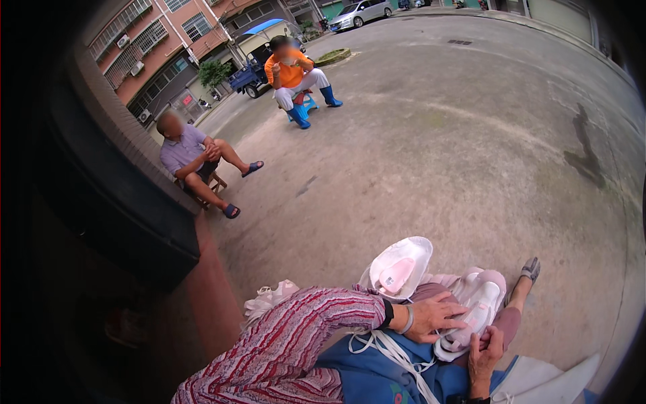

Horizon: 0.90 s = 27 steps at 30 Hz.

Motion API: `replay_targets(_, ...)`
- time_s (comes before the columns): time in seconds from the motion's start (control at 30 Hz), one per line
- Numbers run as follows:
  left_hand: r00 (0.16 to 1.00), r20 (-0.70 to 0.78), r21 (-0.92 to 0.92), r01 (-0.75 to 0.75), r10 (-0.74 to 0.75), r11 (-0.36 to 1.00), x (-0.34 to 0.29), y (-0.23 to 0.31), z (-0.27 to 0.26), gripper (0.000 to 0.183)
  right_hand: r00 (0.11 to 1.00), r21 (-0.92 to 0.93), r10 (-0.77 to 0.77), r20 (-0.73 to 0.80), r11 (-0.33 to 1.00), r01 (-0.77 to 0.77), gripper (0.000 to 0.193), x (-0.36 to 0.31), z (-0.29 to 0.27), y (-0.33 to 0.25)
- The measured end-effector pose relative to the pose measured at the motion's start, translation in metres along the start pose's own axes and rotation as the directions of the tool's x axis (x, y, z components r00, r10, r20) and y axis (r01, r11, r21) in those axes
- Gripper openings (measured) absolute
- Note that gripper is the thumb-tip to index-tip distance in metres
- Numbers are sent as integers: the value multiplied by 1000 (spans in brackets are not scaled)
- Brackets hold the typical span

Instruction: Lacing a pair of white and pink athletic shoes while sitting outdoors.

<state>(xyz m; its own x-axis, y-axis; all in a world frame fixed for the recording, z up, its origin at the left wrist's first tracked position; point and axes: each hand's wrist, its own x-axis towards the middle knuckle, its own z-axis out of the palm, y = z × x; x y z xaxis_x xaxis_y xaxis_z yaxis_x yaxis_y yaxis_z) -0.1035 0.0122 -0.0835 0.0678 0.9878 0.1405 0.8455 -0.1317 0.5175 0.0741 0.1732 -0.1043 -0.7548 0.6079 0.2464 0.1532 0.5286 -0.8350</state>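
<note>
A white and pink shoe (479,311) lies across my lap, toe pointing away. My left hand (431,318) rests over its near left side, fingers stretched out across the upper and apart. Beside the shoe's near right side, my right hand (486,351) is closed, thumb and fingers pinched together; what is between them is too small to make out. A bundle of white shoelaces (393,351) hangs over the blue apron (356,370) on my lap. More pale pink shoe parts show behind the shoe, partly covered by it.
A white tub (420,252) holding a pink sole-shaped piece (397,276) is beyond my left forearm. Pale shoes (270,299) lie left of it. Two people sit on low stools (219,182) ahead on the concrete ground (404,168). A blue cart (250,79) and silver car (360,13) stand farther off.
</note>
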Motion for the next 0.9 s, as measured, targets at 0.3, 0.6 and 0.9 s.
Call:
replay_targets(0.3, 1000, 3, 9, -1, 1, 1000, -1, 0, 1, 74, 1000, 5, 3, -17, 1000, -3, 27, -1, 1, -1)
replay_targets(0.6, 1000, 6, 5, -1, 1, 1000, -2, -1, 2, 75, 1000, 16, -9, -9, 1000, 9, 27, -1, 0, -3)
replay_targets(0.9, 1000, 4, 9, -3, 3, 1000, -1, -4, 0, 75, 998, -21, -68, -14, 997, 68, 27, 4, 0, -3)
